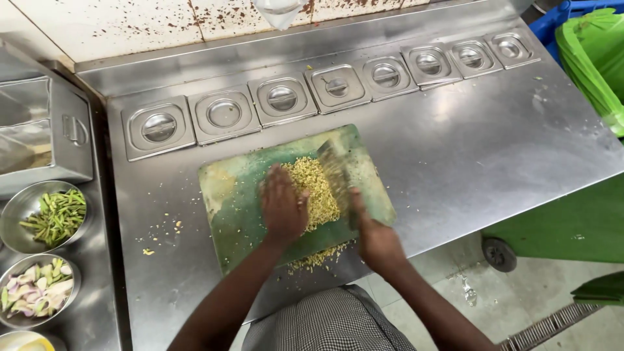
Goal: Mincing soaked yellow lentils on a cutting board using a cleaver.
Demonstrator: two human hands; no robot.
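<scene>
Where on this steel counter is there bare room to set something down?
Widest bare patch: counter right of the green cutting board, below the lidded containers. A narrower strip left of the board carries scattered crumbs. The board is crowded: chopped pile, left hand, right hand with blurred knife.

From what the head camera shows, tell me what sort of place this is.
Most likely a commercial kitchen prep station. The steel counter has a row of lidded inset containers; the left hand steadies a chopped yellowish pile on a green cutting board, the right hand works a blurred knife, and bowls of cut vegetables sit alongside.
</scene>
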